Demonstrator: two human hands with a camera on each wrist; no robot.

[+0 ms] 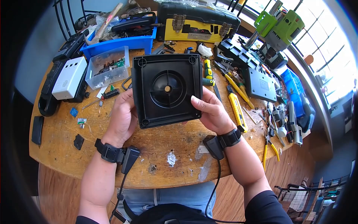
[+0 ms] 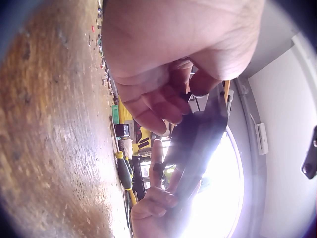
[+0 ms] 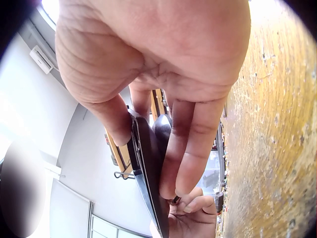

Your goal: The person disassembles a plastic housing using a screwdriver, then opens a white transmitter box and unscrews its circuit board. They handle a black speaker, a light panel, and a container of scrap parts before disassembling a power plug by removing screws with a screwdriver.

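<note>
A black square plastic panel (image 1: 145,99) is held up over the workbench, tilted toward the head camera. Its face has a round recess with a brass-coloured centre and small rings at the corners. My left hand (image 1: 121,116) grips its left edge, with the fingers partly hidden behind. On the opposite side, my right hand (image 1: 216,114) pinches the lower right edge, thumb on the face and fingers at the back. The right wrist view shows this panel (image 3: 146,163) edge-on between thumb and fingers. Against bright light, it looks dark in the left wrist view.
The wooden workbench (image 1: 149,164) carries a blue tray (image 1: 115,46), a clear box of parts (image 1: 108,67) and a white device (image 1: 69,79) at left. Behind stands a yellow-and-black toolbox (image 1: 194,28). A yellow utility knife (image 1: 237,112), pliers (image 1: 272,147) and a green drill press (image 1: 279,30) are at right.
</note>
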